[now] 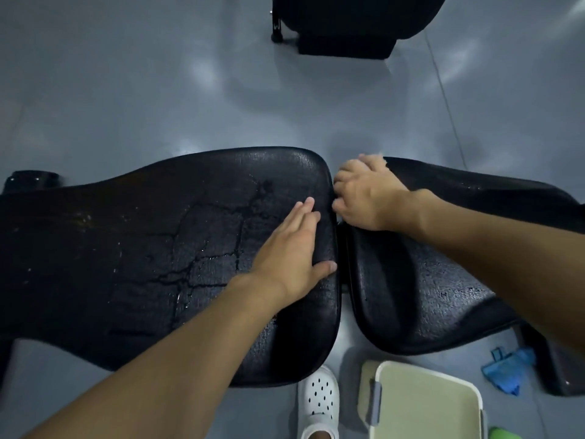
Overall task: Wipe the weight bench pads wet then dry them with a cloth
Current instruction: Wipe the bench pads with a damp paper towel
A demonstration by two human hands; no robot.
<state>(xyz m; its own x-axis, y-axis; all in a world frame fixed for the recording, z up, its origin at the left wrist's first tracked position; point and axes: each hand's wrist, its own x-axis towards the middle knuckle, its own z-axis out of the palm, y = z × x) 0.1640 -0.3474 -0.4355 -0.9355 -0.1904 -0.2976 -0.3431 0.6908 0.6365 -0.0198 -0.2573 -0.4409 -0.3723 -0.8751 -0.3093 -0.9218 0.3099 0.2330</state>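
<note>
Resting on wet bench pads: two bare hands.
Left hand [292,248] flat, fingers straight, on streaked long pad [126,248]; right hand [364,198] curled at short pad [427,280] corner by the gap, grip unclear. Blue cloth [506,369] on floor [126,90], lower right.

I see a white clog [319,403] on the grey floor [126,90], just beside a pale green bin [411,365]; black wheeled equipment [348,23] stands well apart.

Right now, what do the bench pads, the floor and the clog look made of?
Bench pads: likely black vinyl or faux leather; pebbled grain, cracked surface, wet sheen. Floor: smooth glossy grey, tile or coated concrete; reflects lights. Clog: white moulded foam or rubber, perforated.
</note>
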